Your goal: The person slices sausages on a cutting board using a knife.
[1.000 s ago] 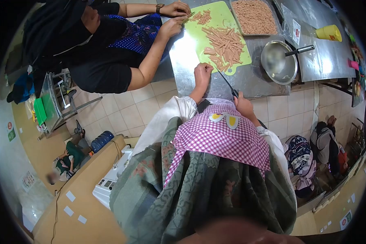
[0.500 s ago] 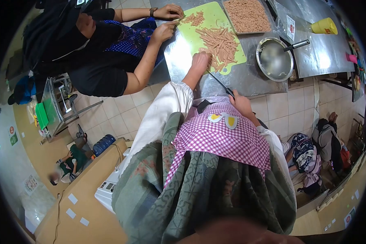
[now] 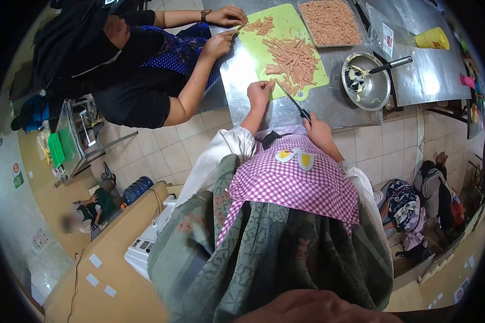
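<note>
My right hand is wrapped round the black handle of a knife. The blade points up and left across the near edge of a green cutting board. Just left of the knife tip, my left hand is at the board's edge, fingers drawn together; whether they pinch anything is too small to tell. Pale orange sausage strips lie heaped on the board, the closest ones beside the blade. A smaller pile of chopped sausage bits lies at the far left of the board.
A co-worker's hands are at the board's left edge. A tray of chopped pieces stands behind the board. To the right are a metal bowl with a black-handled utensil and a yellow cup.
My left hand has moved left and slightly down, off the sausage strips and away from the blade. The knife, still in my right hand, has its tip raised slightly. The co-worker's hands look much the same.
</note>
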`<action>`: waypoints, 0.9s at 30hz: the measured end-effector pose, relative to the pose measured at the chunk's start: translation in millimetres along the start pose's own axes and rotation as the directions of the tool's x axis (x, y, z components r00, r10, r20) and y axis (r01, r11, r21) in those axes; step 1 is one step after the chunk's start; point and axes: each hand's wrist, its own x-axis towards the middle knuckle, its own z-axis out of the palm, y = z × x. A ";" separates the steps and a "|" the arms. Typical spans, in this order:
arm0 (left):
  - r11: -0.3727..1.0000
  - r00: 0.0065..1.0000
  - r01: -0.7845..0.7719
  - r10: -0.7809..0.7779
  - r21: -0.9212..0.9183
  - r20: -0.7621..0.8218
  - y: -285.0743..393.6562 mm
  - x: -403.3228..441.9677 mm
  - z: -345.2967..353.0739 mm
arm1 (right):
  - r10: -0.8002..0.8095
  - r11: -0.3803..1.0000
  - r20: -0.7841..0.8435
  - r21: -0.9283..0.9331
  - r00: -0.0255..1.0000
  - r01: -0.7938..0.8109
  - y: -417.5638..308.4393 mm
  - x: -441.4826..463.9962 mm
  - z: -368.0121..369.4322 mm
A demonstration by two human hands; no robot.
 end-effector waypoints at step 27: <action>0.943 0.999 0.017 0.001 -0.332 0.054 -18.4 -8.0 18.9 | -0.029 0.999 0.012 0.029 0.999 0.029 -18.8 2.7 13.3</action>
